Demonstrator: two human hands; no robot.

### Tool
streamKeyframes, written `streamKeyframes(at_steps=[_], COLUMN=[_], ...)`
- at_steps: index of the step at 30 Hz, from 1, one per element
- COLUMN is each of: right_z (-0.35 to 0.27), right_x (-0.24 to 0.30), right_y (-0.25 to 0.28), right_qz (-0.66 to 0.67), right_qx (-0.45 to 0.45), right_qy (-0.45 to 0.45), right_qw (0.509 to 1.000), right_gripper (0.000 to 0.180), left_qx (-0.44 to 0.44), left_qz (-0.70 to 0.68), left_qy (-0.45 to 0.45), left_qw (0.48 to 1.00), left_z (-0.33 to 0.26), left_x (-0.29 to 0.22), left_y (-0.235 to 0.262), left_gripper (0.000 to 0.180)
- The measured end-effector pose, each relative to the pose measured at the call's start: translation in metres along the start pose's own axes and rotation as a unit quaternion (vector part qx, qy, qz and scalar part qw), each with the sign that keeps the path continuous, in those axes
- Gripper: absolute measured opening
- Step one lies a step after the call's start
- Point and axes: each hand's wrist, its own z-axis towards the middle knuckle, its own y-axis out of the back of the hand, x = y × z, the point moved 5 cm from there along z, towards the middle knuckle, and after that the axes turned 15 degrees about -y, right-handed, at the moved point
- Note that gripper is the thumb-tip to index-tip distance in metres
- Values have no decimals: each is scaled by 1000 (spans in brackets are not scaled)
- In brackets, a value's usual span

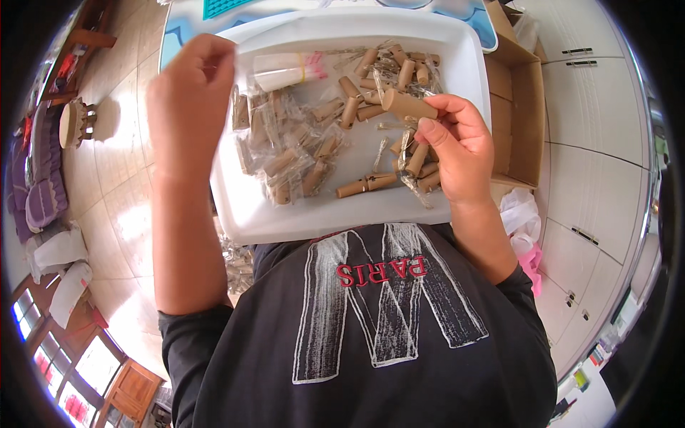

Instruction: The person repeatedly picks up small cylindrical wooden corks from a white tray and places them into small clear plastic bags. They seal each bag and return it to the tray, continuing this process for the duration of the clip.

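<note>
My right hand (460,143) pinches a brown cork-shaped light (408,105) between thumb and fingers, above the right side of a white plastic tub (300,225). Thin silvery wire hangs below it. Raised over the tub's left edge, my left hand (193,100) has its fingers closed. Faint clear film shows beside its fingertips, but what they hold is hidden. Loose cork-shaped lights (367,182) with coiled wire lie in the tub's right half. Several others, wrapped in clear bags (296,153), are heaped on the left. Behind them lies a banded bundle of clear bags (285,71).
An open cardboard box (517,121) stands right of the tub, before white cabinets (596,107). White and pink plastic bags (524,221) are by my right elbow. A small round stool (75,123) stands on the tiled floor at left. The tub rests on a blue-and-white patterned surface (175,43).
</note>
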Motion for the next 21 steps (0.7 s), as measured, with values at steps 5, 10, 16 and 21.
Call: streamKeyframes(at_steps=[5,10,16,21], right_z=[-5,-9,-10,-7], right_x=[9,15,19,15], right_y=[0,1,-2,-3], right_qz=[-41,-96,-157,-183], right_qx=[-35,-62,-89,-79], right_qy=[108,189,236,188], right_qw=[993,975,955,962], right_gripper=[25,24,23,23], left_qx=[74,111,132,111], left_qz=[-338,-429,-448,-444], left_qy=[195,237,227,176], left_qw=[918,865,855,872], left_z=[-39,-54,-57,-57], left_x=[-15,-24,-26,-31], left_y=[-50,-65,-68,-66], left_gripper=[5,10,12,10])
